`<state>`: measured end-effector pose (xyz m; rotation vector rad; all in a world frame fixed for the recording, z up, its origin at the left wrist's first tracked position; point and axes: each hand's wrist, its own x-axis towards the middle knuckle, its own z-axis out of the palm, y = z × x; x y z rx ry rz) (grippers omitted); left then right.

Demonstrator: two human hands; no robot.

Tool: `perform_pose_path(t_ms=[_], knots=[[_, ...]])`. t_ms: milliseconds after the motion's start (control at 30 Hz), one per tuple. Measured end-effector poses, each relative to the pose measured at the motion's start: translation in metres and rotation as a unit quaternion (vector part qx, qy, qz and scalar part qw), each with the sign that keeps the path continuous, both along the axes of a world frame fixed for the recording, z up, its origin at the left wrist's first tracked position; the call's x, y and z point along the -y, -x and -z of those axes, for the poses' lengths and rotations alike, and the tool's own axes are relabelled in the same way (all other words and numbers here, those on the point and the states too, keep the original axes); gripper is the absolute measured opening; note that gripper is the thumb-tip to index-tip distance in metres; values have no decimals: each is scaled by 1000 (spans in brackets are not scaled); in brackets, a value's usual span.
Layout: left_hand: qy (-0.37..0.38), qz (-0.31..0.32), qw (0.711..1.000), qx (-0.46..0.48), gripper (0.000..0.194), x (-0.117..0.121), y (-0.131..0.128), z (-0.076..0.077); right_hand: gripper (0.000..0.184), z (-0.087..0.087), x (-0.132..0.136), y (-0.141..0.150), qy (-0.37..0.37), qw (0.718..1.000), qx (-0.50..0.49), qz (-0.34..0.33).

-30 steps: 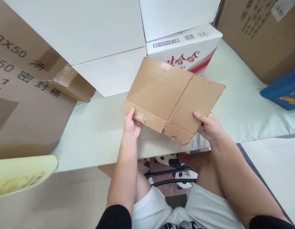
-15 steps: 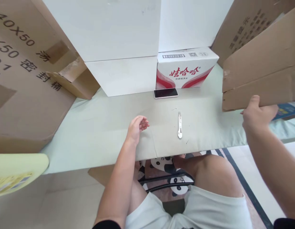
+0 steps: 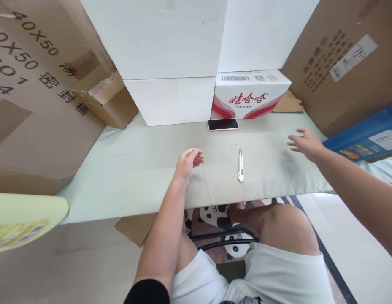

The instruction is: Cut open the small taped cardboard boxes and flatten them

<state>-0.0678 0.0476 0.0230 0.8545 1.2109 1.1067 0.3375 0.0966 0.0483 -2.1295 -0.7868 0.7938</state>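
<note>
My right hand [image 3: 305, 143] hovers over the right part of the table with its fingers spread and nothing in them. Above the middle of the table, my left hand [image 3: 190, 162] is loosely curled, its fingers slightly apart, holding nothing. Between the two hands a white utility knife [image 3: 241, 166] lies on the cloth, nearer to my left hand. A phone [image 3: 223, 124] with a dark screen lies behind it, against a white and red carton [image 3: 246, 99]. Brown cardboard [image 3: 288, 103] shows partly behind that carton's right side.
Large white boxes [image 3: 170, 101] stand along the back. Big brown cartons flank the table, one on the left [image 3: 50, 122] and one on the right [image 3: 338, 71]. A blue container [image 3: 366, 135] stands at the right, and a pale yellow one [image 3: 28, 219] at the left edge.
My right hand has let go of the brown cardboard box it held and moved left, fingers now spread. Brown cardboard now shows behind the carton. My left hand has barely moved.
</note>
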Motion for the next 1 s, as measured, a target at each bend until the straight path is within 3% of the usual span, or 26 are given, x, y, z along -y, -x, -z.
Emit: perform_pose_path(t_ms=[167,300,400,567,733,800,900,1000], knots=[[-21,-16,999,18,25,12,7,-7,39,5,16,38,-14,990,44,-130],[-34,-57,997,45,20,21,26,-12,40,-5,-1,105,-50,954,105,-277],[-41,-108,990,75,20,24,47,-11,38,-11,-19,184,-82,908,137,-388],[-32,-164,979,113,20,30,69,-14,30,-15,-42,346,-121,820,117,-547],[-3,-170,975,145,19,34,81,-17,34,-31,-82,497,-197,744,123,-626],[14,-172,970,171,18,34,89,-16,38,-35,-107,547,-225,726,127,-637],[20,-177,966,187,17,30,103,-11,44,-35,-142,608,-244,728,165,-620],[9,-214,960,178,17,24,117,-7,34,-33,-159,640,-235,711,180,-637]])
